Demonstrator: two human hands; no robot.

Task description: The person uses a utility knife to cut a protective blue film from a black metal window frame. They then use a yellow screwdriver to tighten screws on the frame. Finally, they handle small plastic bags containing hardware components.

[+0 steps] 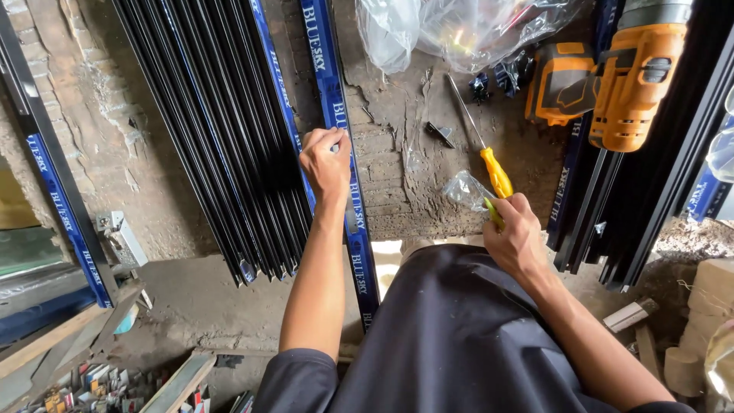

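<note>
At the far left of the frame a blue-taped black bar leans across the brick floor. Right of it, a bundle of black metal profiles runs from the top edge down to mid-frame. The left hand, centre-left, has its fingers curled tight on the blue-filmed profile lying beside that bundle. Centre-right, the right hand grips a yellow-handled screwdriver, shaft pointing up-left, with a small clear plastic bag against its fingers. In the upper right corner an orange cordless drill rests on dark profiles.
</note>
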